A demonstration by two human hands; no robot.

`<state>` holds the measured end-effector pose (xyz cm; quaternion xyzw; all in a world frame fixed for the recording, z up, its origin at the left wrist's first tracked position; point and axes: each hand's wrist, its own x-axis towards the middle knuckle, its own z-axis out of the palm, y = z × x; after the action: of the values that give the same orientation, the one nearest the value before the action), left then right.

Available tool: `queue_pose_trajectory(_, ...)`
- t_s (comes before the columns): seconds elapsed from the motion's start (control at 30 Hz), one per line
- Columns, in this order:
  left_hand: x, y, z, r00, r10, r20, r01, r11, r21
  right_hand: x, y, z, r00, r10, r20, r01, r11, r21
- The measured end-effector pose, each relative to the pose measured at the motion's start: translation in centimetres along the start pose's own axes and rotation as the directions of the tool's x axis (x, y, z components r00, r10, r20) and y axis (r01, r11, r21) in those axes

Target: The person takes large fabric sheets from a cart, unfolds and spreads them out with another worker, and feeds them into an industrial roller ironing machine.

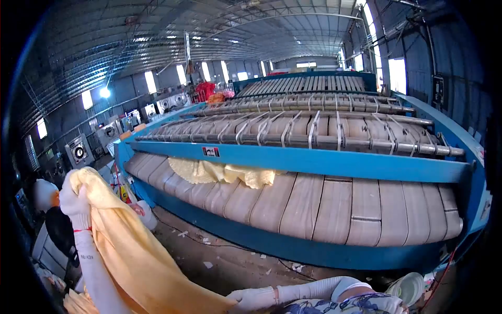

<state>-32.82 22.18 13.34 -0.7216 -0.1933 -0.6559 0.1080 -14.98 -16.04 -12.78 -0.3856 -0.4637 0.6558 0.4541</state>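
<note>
The left hand (pixel 78 200), in a white glove, is gripping the top of a long yellow cloth (pixel 125 233). The right hand (pixel 254 300) is pinching its edge, low down. The cloth is hanging between them, near a big blue machine (pixel 314 159), its long way slanting down to the right.

At the left of the frame, the raised left hand (pixel 76 199), in a white glove, grips a pale yellow cloth (pixel 125 230) that slopes down to the gloved right hand (pixel 254 300) at bottom centre, which holds its lower edge. A blue-framed machine (pixel 334 158) fills the centre and right, its broad grey belts (pixel 298 209) carrying another yellow piece (pixel 201 172) left of centre. A pale bucket (pixel 407 289) sits at lower right.
</note>
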Motion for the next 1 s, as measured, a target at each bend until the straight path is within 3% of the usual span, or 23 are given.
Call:
queue_pose_trajectory(0.07, 2.2, -3.3, 1.4, 1.0, 0.013, -0.025, -0.015, 0.995, -0.095, -1.0, -3.3, -0.2, 0.987, 0.161, 0.006, -0.159, 0.98, -0.124)
queue_pose_trajectory(0.1, 3.3, -3.6, 1.9, 0.997, -0.071, -0.028, 0.063, 0.97, -0.234, -1.6, -3.9, 0.2, 0.996, 0.066, 0.061, -0.07, 0.996, 0.054)
queue_pose_trajectory(0.13, 4.2, -4.0, 2.2, 0.988, -0.155, -0.023, 0.136, 0.919, -0.371, -1.4, -4.0, 0.2, 0.999, -0.043, 0.015, 0.043, 0.999, -0.004)
queue_pose_trajectory(0.17, 4.9, -7.2, 3.9, 0.957, -0.287, 0.036, 0.226, 0.664, -0.712, -1.3, -4.0, 0.1, 0.988, -0.155, -0.025, 0.153, 0.986, -0.07)
queue_pose_trajectory(0.2, 5.2, -7.4, 4.3, 0.941, -0.333, 0.06, 0.276, 0.651, -0.707, -1.2, -4.0, 0.0, 0.962, -0.266, -0.057, 0.256, 0.957, -0.14)
queue_pose_trajectory(0.3, 4.1, -6.5, 5.7, 0.931, -0.346, 0.112, 0.362, 0.848, -0.386, -1.7, -3.5, -0.7, 0.965, -0.248, -0.09, 0.24, 0.967, -0.086)
queue_pose_trajectory(0.4, 1.3, -3.9, 7.4, 0.908, -0.353, 0.226, 0.374, 0.926, -0.057, -2.9, -4.8, -1.6, 0.991, -0.13, 0.0, 0.13, 0.987, 0.1)
queue_pose_trajectory(0.43, 0.0, -2.7, 7.8, 0.893, -0.364, 0.265, 0.368, 0.929, 0.035, -3.1, -4.7, -1.8, 0.977, -0.213, 0.003, 0.211, 0.972, 0.107)
queue_pose_trajectory(0.53, -3.9, 1.5, 9.0, 0.831, -0.42, 0.366, 0.337, 0.902, 0.271, -3.2, -1.0, -5.2, 0.927, -0.302, -0.221, 0.268, 0.948, -0.17)
queue_pose_trajectory(0.57, -5.4, 3.0, 9.1, 0.803, -0.449, 0.393, 0.326, 0.882, 0.34, -3.0, 2.1, -8.1, 0.715, -0.698, -0.018, 0.496, 0.526, -0.691)
queue_pose_trajectory(0.6, -7.3, 4.8, 9.4, 0.774, -0.474, 0.42, 0.311, 0.862, 0.4, -4.5, 2.8, -9.3, 0.57, -0.821, 0.036, 0.271, 0.147, -0.951)
queue_pose_trajectory(0.63, -8.7, 6.1, 9.3, 0.733, -0.519, 0.44, 0.305, 0.828, 0.47, -5.2, 4.4, -11.9, 0.622, -0.78, -0.07, 0.079, 0.151, -0.985)
queue_pose_trajectory(0.67, -10.8, 7.7, 9.1, 0.697, -0.554, 0.455, 0.3, 0.802, 0.517, -6.0, 5.0, -12.9, 0.651, -0.632, -0.421, 0.32, 0.731, -0.603)
queue_pose_trajectory(0.7, -13.0, 9.3, 9.1, 0.673, -0.572, 0.469, 0.29, 0.787, 0.545, -6.9, 5.6, -13.8, 0.584, -0.392, -0.71, 0.613, 0.787, 0.07)
queue_pose_trajectory(0.73, -15.8, 10.9, 9.1, 0.679, -0.544, 0.492, 0.285, 0.814, 0.506, -8.0, 7.0, -16.0, 0.506, -0.348, -0.79, 0.568, 0.823, 0.002)
queue_pose_trajectory(0.77, -19.7, 12.3, 8.9, 0.727, -0.468, 0.503, 0.265, 0.866, 0.423, -9.3, 7.4, -17.4, 0.443, -0.46, -0.77, 0.474, 0.849, -0.234)
queue_pose_trajectory(0.8, -24.6, 13.3, 8.8, 0.822, -0.269, 0.501, 0.21, 0.962, 0.172, -11.2, 3.1, -15.3, 0.421, -0.45, -0.788, 0.043, 0.877, -0.478)
queue_pose_trajectory(0.83, -29.2, 14.8, 8.3, 0.865, -0.1, 0.491, 0.149, 0.987, -0.063, -11.3, 4.0, -16.8, 0.417, -0.407, -0.812, 0.07, 0.906, -0.418)
queue_pose_trajectory(0.87, -33.6, 16.7, 7.8, 0.866, 0.006, 0.5, 0.139, 0.958, -0.252, -11.2, 5.3, -18.5, 0.32, -0.653, -0.686, 0.126, 0.748, -0.652)
queue_pose_trajectory(0.9, -38.3, 18.2, 7.7, 0.813, 0.024, 0.582, 0.155, 0.954, -0.256, -11.0, 5.3, -19.4, 0.207, -0.724, -0.658, -0.046, 0.665, -0.745)
queue_pose_trajectory(0.93, -42.7, 19.5, 7.3, 0.795, 0.056, 0.604, 0.393, 0.711, -0.583, -11.4, 5.0, -20.3, 0.144, -0.772, -0.619, 0.198, 0.635, -0.747)
queue_pose_trajectory(0.97, -46.1, 22.2, 5.8, 0.689, -0.041, 0.723, 0.585, 0.62, -0.523, -12.3, 3.7, -20.6, 0.071, -0.733, -0.676, -0.076, 0.672, -0.737)
queue_pose_trajectory(1.0, -49.5, 24.8, 4.3, 0.56, -0.137, 0.817, 0.749, 0.505, -0.429, -13.3, 3.7, -21.9, 0.022, -0.738, -0.674, -0.169, 0.662, -0.73)
